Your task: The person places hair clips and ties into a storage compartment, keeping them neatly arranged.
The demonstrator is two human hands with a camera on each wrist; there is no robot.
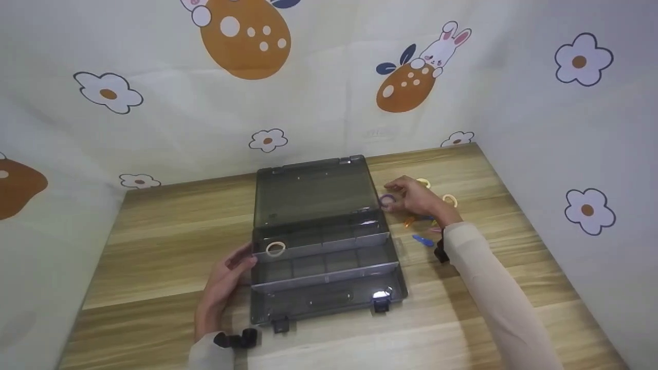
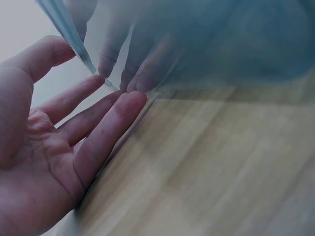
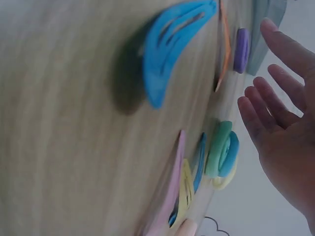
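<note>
Purple hair tie [image 3: 241, 50] lies near right hand [image 1: 415, 197], fingers extended, empty; straight-fingered left hand [image 1: 224, 277], partly hidden in head view, touches organizer box [image 1: 313, 192].

We see a wood-grain table [image 1: 169, 226] with a pale wall [image 1: 318, 97] behind it, printed with flowers [image 1: 268, 140], orange fruits [image 1: 406, 88] and a rabbit [image 1: 437, 54]. To the table's left and right we find matching side walls [image 1: 540, 118], and light whitens the table's near part.

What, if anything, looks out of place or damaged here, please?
Nothing stands out as damaged or spilled; the clips and rings beside the open box simply lie scattered on the table, slightly untidy.
</note>
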